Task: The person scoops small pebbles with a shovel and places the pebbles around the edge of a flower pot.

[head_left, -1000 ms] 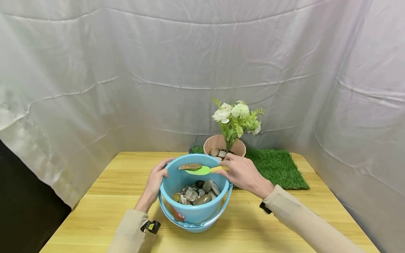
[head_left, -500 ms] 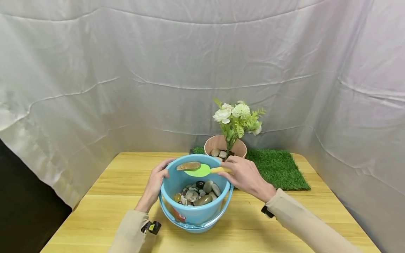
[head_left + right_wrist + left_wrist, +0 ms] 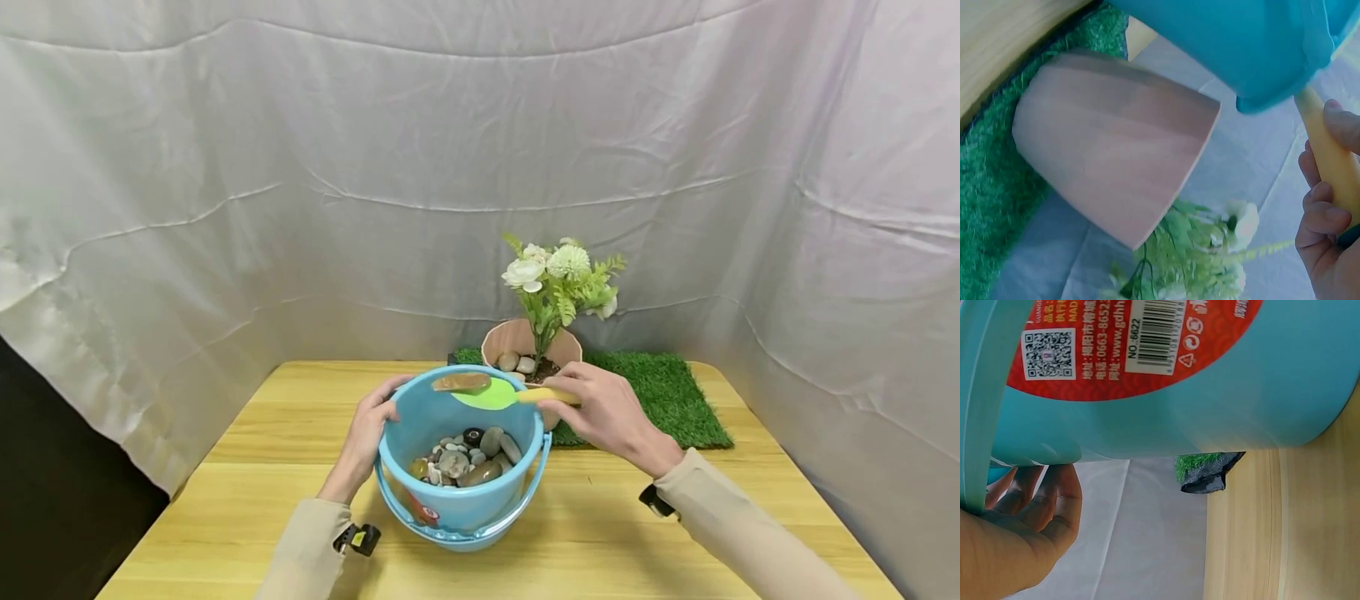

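A blue bucket (image 3: 461,512) stands on the table with several stones (image 3: 453,462) inside it. My left hand (image 3: 369,429) grips the bucket's left rim, thumb over the edge and fingers along the outer wall, as the left wrist view shows. In my right hand (image 3: 600,410) is the yellow handle of a small shovel (image 3: 489,395) with a green blade. The shovel lies over the bucket's opening, and a long brown stone (image 3: 461,382) rests on its blade. The right wrist view shows the fingers curled round the handle (image 3: 1330,153).
Behind the bucket stands a pinkish pot (image 3: 513,336) with white flowers (image 3: 567,261), a few stones and dark soil. It sits on a green turf mat (image 3: 660,400) at the back of the wooden table (image 3: 247,475). Grey cloth (image 3: 390,167) hangs behind the table.
My right hand has moved rightward with the shovel and the brown stone, closer to the bucket's right rim. The left hand and the bucket have stayed in place.
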The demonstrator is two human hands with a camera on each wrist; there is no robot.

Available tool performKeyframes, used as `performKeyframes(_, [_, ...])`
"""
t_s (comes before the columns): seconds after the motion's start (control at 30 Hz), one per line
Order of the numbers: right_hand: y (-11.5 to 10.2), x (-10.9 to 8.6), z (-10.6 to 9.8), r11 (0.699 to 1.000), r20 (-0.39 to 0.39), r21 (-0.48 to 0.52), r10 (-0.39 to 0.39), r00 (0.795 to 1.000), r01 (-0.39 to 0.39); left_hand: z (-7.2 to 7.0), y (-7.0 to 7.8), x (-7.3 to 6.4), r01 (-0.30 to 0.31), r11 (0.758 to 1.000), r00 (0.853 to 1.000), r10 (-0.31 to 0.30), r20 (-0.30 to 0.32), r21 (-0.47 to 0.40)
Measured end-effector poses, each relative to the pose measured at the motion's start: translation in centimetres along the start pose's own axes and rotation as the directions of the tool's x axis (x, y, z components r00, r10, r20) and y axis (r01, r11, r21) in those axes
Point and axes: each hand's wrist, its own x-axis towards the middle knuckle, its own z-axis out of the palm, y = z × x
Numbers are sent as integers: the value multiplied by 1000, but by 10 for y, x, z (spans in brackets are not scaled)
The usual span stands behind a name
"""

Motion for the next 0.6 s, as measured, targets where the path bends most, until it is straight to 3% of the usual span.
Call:
performKeyframes(0.33, [25, -10, -25, 997, -34, -35, 63, 997, -64, 1, -2, 0, -6, 1000, 1000, 6, 4, -7])
performKeyframes(0.6, [44, -24, -32, 981, -1, -76, 181, 983, -181, 0, -2, 1, 1, 1000, 1000, -1, 5, -14])
